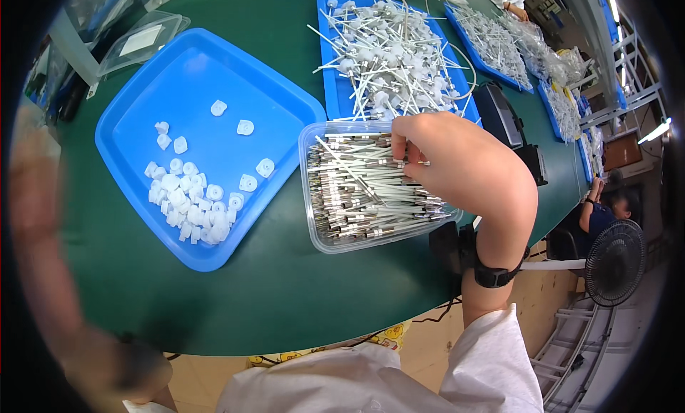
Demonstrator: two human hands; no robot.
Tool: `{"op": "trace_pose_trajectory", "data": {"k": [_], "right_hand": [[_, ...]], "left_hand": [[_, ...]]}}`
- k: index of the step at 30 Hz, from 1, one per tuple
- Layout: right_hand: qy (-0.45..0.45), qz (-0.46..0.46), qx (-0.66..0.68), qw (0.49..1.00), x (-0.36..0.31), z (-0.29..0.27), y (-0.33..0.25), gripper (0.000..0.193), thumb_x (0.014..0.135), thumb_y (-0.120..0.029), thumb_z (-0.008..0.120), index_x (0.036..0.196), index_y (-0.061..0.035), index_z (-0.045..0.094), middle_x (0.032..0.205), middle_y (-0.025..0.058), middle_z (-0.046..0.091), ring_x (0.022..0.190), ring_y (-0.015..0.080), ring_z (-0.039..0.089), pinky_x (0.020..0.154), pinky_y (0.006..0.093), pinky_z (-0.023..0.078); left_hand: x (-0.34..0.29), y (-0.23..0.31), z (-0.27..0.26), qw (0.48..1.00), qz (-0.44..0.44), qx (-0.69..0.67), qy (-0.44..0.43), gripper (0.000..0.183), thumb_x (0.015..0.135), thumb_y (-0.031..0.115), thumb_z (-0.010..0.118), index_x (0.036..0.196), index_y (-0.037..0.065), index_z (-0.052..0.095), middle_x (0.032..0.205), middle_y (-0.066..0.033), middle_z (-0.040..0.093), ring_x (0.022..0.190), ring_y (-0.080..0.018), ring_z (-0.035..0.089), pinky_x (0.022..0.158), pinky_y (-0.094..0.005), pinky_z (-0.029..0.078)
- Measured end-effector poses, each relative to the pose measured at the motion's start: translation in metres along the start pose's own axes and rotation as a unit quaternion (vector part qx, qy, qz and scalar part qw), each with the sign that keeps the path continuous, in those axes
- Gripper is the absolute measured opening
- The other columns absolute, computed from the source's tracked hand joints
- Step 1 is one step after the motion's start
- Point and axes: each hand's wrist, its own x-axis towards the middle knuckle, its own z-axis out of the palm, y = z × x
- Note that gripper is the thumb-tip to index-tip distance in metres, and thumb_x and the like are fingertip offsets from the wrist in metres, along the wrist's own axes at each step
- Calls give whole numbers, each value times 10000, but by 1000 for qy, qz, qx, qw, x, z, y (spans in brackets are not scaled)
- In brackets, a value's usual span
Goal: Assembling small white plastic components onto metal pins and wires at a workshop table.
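Observation:
My right hand (442, 149) reaches over a clear plastic container (305, 199) filled with thin white rods (357, 177) with metal ends. Its fingers are curled and close together at the rods; what lies between the fingertips is hidden. My left hand (37, 145) is smeared by motion at the far left edge, beyond the blue tray (164, 78), and its fingers cannot be made out. In that tray small white plastic caps (189, 199) lie heaped at the near corner, with several scattered loose.
Behind the container, another blue tray (329, 92) holds a heap of rods fitted with white caps (392, 49). More filled blue trays (492, 49) continue along the green table (285, 299) to the right. Black devices (503, 113) stand beside them. A person (603, 217) sits near a fan (615, 263).

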Motion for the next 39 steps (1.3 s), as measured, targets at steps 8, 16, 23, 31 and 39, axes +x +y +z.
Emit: {"op": "trace_pose_trajectory", "data": {"k": [8, 16, 23, 31, 39], "right_hand": [[17, 24, -2, 1000, -16, -7, 1, 134, 638, 14, 572, 765, 3, 531, 736, 123, 562, 765, 279, 551, 673, 337, 433], [48, 14, -48, 998, -22, -1, -14, 99, 648, 20, 552, 744, 2, 535, 718, 128, 541, 737, 299, 527, 661, 369, 417], [140, 24, -45, 989, -29, -3, -12, 73, 674, 11, 552, 735, -2, 590, 712, 127, 549, 730, 287, 533, 664, 366, 428], [205, -8, 329, 922, -29, -12, -54, 131, 704, 65, 578, 825, 16, 590, 813, 91, 588, 747, 158, 557, 674, 266, 427], [-4, -56, 744, 665, -6, 24, -92, 238, 766, 92, 519, 994, 36, 482, 920, 89, 556, 831, 130, 564, 779, 246, 438]], "left_hand": [[7, -72, 81, 932, -24, 348, -96, 196, 720, 38, 579, 913, 23, 548, 777, -66, 480, 743, -168, 480, 644, -265, 399], [11, -91, 75, 952, -59, 272, -125, 135, 749, 20, 547, 883, 2, 546, 765, -98, 484, 703, -211, 497, 647, -288, 408], [10, -96, 73, 950, -13, 290, -118, 124, 726, -13, 553, 850, -10, 548, 757, -102, 487, 685, -214, 501, 632, -291, 416], [5, -90, 62, 945, 26, 290, -151, 150, 696, -29, 559, 845, -11, 564, 763, -102, 481, 714, -250, 496, 643, -302, 410], [6, -86, 64, 949, 22, 289, -127, 133, 678, -46, 566, 806, -11, 576, 779, -101, 468, 715, -259, 504, 644, -327, 424]]}}
